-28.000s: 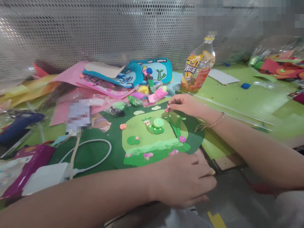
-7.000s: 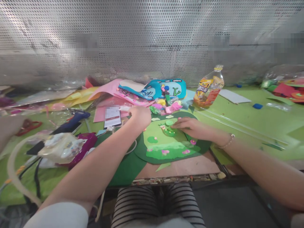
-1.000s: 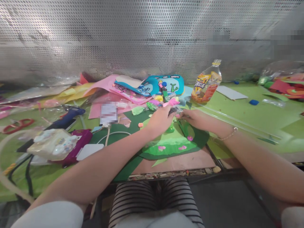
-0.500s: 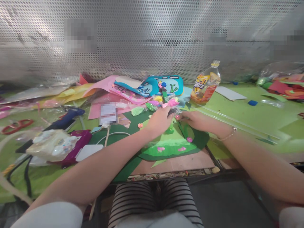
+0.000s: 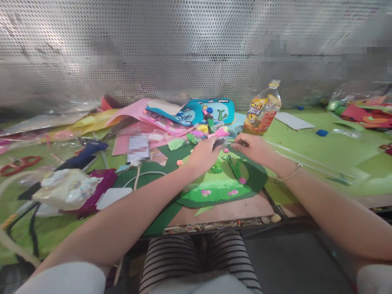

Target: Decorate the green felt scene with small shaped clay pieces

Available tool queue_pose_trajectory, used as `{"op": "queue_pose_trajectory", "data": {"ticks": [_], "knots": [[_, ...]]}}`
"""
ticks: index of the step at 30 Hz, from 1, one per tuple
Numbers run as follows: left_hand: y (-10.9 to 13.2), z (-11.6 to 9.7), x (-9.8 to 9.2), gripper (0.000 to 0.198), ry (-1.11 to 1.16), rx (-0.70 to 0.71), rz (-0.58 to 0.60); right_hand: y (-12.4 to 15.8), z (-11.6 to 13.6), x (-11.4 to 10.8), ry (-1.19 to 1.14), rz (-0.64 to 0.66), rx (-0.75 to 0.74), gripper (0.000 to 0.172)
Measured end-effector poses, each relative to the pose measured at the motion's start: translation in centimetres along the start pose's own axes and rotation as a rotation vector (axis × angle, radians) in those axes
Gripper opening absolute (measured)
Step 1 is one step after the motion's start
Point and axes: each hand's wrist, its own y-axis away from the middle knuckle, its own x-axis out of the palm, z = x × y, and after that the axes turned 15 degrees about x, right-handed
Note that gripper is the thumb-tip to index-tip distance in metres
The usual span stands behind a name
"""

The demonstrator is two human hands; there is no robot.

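My left hand (image 5: pixel 204 155) is closed at the back of a green craft picture, its fingers around a crinkled clear bag with bright pink clay (image 5: pixel 221 133) showing at the top. To the right, my right hand (image 5: pixel 251 148) hovers over the picture's far edge with thumb and fingers pinched together; anything between them is too small to make out. Beneath both hands lies the round dark-green craft board (image 5: pixel 260 175), faced with light green. It carries a small pink clay ball (image 5: pixel 226 150), green stems with a pink flower (image 5: pixel 242 180), and an orange-pink piece (image 5: pixel 179 163).
Several clay packets (image 5: pixel 192 138) and a blue decorated craft piece (image 5: pixel 225 111) lie behind the board. A plastic bottle (image 5: pixel 262 108) stands back right. Leftward are a glue gun (image 5: pixel 88 151), red-handled scissors (image 5: pixel 20 165), a tissue pack (image 5: pixel 69 185) and a white cable (image 5: pixel 139 175).
My right hand has moved up and back from the board, uncovering the pink ball and the stem tops. My left hand stays at the pink clay bag. The view has shifted slightly.
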Motion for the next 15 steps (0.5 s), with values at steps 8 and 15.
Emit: {"op": "queue_pose_trajectory", "data": {"ticks": [8, 15], "knots": [[-0.2, 0.0, -1.0, 0.023, -0.24, -0.029, 0.149, 0.0, 0.0, 0.1, -0.427, 0.228, 0.153, 0.023], [-0.6, 1.4, -4.0, 0.028, -0.52, -0.225, 0.283, -0.1, 0.4, 0.4, -0.833, 0.388, 0.33, 0.023]]}}
